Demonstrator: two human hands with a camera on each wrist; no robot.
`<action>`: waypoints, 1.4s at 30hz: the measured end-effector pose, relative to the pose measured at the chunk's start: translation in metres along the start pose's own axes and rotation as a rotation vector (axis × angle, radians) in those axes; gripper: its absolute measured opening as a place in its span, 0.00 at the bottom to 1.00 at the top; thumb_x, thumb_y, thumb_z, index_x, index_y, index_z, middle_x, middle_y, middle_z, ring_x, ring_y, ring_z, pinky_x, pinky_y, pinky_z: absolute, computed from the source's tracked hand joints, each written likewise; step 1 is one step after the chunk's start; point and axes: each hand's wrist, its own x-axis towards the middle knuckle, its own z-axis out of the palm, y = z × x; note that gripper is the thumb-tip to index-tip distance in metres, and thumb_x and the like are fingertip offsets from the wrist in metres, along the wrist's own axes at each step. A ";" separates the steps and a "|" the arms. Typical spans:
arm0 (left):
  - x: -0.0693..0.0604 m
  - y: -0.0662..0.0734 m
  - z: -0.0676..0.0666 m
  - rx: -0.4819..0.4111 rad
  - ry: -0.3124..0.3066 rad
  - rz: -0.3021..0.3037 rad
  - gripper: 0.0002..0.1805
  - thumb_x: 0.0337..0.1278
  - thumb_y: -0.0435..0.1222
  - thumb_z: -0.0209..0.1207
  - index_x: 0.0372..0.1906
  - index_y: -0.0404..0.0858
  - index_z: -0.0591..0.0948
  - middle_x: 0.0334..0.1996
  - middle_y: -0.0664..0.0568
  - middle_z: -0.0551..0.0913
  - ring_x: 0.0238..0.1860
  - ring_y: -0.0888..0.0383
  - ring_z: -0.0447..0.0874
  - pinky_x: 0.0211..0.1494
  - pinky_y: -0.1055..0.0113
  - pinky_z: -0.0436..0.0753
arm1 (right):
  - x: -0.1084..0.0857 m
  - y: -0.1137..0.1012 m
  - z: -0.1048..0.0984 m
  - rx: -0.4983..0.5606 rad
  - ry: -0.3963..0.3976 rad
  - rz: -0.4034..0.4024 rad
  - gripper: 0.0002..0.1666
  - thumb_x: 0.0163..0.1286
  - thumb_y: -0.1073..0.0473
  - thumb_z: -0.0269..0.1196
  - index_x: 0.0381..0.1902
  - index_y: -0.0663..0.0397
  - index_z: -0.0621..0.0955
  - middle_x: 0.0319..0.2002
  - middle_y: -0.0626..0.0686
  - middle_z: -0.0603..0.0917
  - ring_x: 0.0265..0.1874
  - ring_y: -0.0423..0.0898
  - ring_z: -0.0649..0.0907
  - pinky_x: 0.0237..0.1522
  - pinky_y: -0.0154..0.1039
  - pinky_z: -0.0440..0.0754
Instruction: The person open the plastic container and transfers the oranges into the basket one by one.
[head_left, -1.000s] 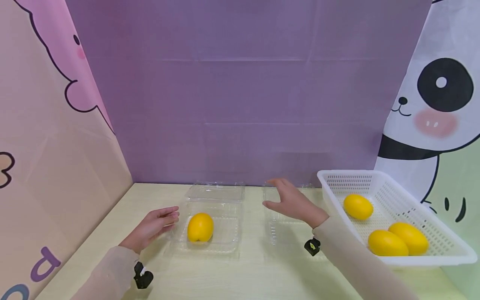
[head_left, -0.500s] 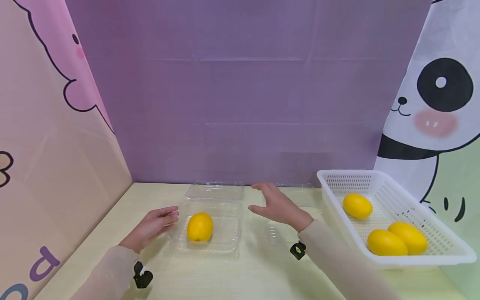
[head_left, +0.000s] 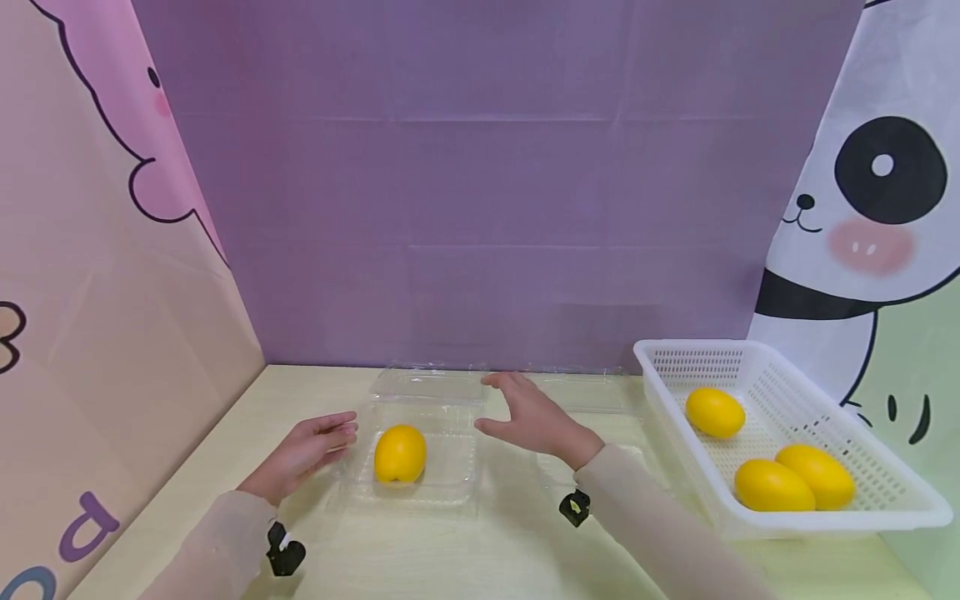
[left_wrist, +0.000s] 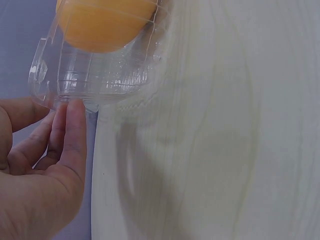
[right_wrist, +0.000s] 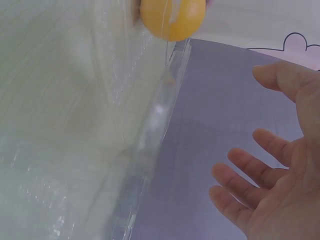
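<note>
A yellow oval fruit (head_left: 400, 454) sits in the base of a clear plastic clamshell box (head_left: 457, 479), whose lid (head_left: 429, 386) is folded back. At the box's left edge, my left hand (head_left: 303, 450) pinches the rim between thumb and fingertips, as the left wrist view shows. My right hand (head_left: 543, 421) hangs in the air just right of that box, fingers spread and thumb apart. In the right wrist view, nothing lies between the fingers of the right hand (right_wrist: 280, 175). Behind and below it, partly covered by the arm, lies a second clear clamshell box (head_left: 588, 393).
A white perforated basket (head_left: 847, 442) stands on the right of the table (head_left: 420, 558). It holds three yellow fruits, among them a single fruit (head_left: 715, 412) towards the back. A purple cloth wall (head_left: 450, 208) closes off the table's far edge.
My right hand has moved left, from over the second clamshell box towards the one with the fruit. The left hand keeps its place.
</note>
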 end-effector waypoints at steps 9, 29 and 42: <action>0.001 0.000 0.000 -0.003 -0.003 -0.006 0.31 0.74 0.32 0.54 0.73 0.24 0.60 0.68 0.30 0.67 0.64 0.44 0.74 0.64 0.56 0.76 | 0.005 -0.007 0.013 0.025 -0.027 0.014 0.38 0.69 0.47 0.66 0.70 0.58 0.69 0.67 0.56 0.72 0.64 0.54 0.72 0.67 0.50 0.71; 0.000 0.002 0.000 -0.006 -0.004 -0.008 0.31 0.74 0.32 0.54 0.73 0.24 0.60 0.68 0.30 0.67 0.64 0.42 0.73 0.62 0.59 0.78 | 0.013 -0.021 0.038 0.025 -0.042 -0.014 0.37 0.69 0.47 0.66 0.69 0.57 0.70 0.66 0.54 0.72 0.63 0.52 0.73 0.65 0.48 0.73; -0.002 0.001 0.000 -0.004 -0.013 0.010 0.31 0.74 0.31 0.54 0.73 0.23 0.60 0.68 0.30 0.67 0.64 0.44 0.74 0.61 0.61 0.79 | 0.017 -0.032 0.051 0.025 -0.061 -0.016 0.37 0.69 0.47 0.66 0.70 0.55 0.70 0.64 0.54 0.73 0.61 0.52 0.75 0.64 0.45 0.74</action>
